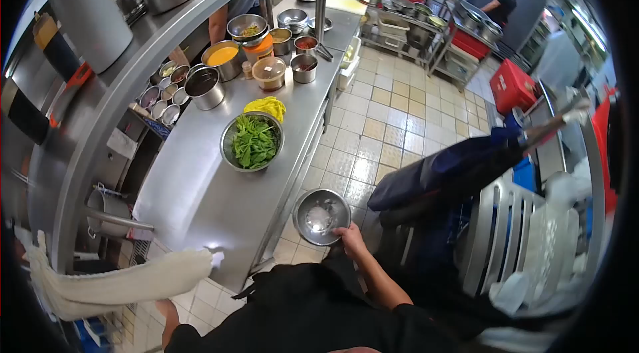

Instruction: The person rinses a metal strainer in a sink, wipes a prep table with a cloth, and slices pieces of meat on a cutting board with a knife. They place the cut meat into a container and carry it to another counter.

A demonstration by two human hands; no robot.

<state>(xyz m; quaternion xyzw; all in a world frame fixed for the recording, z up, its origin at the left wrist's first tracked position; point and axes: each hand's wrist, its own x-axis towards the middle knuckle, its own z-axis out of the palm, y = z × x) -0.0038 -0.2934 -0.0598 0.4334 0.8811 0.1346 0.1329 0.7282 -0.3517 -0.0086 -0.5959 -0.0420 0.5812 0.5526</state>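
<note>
Past the counter's right edge, my right hand (pixel 348 236) grips the rim of a metal bowl (pixel 322 218) with some white substance inside. My left hand (pixel 164 306) hangs low at the lower left, partly hidden by the pale cloth (pixel 126 281), so its fingers cannot be made out. On the steel counter (pixel 206 206) stands a bowl of green leaves (pixel 253 142), with a crumpled yellow cloth (pixel 266 108) just behind it.
Farther back on the counter are a pot of orange liquid (pixel 221 55), a pot of dark liquid (pixel 204 88) and a lidded tub (pixel 269 74). A steel shelf (pixel 100 126) runs overhead at left. A person (pixel 504 5) stands at the back right.
</note>
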